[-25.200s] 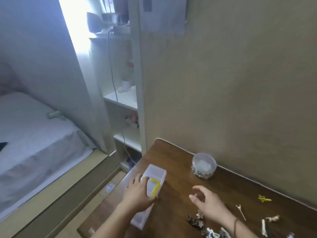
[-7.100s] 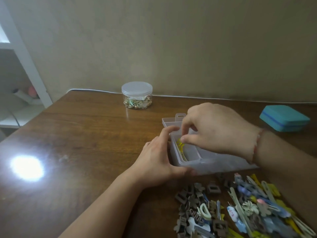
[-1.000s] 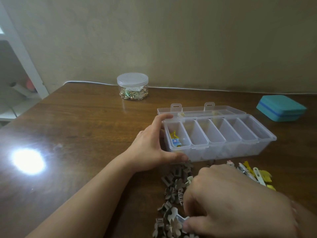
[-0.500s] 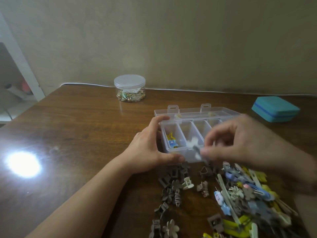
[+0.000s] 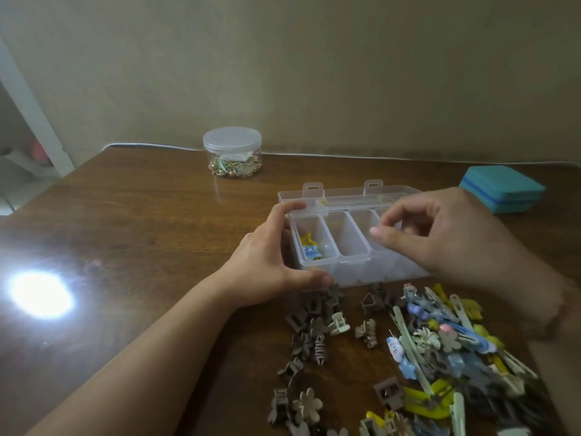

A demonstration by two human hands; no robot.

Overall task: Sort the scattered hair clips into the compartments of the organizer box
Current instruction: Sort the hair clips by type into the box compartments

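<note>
The clear organizer box (image 5: 351, 260) lies open on the brown table, its lid (image 5: 342, 196) folded back. My left hand (image 5: 267, 265) grips the box's left end, thumb on the front wall and fingers over the back corner. A yellow clip and a blue star clip (image 5: 309, 247) lie in the leftmost compartment; the one beside it looks empty. My right hand (image 5: 440, 240) hovers over the middle compartments and hides them. Its thumb and forefinger are apart, with nothing visible between them. Small brown claw clips (image 5: 314, 328) and coloured snap clips (image 5: 440, 338) lie scattered in front of the box.
A lidded clear jar (image 5: 232, 152) of small trinkets stands near the wall at the back. A teal case (image 5: 503, 188) lies at the far right. A bright light reflection (image 5: 41, 294) shines on the table's left side. White shelving stands beyond the table's left edge.
Half a second ago my right hand pinched a small white clip above the box front. It has since moved back over the middle compartments, and the clip no longer shows in its fingers. My left hand stayed.
</note>
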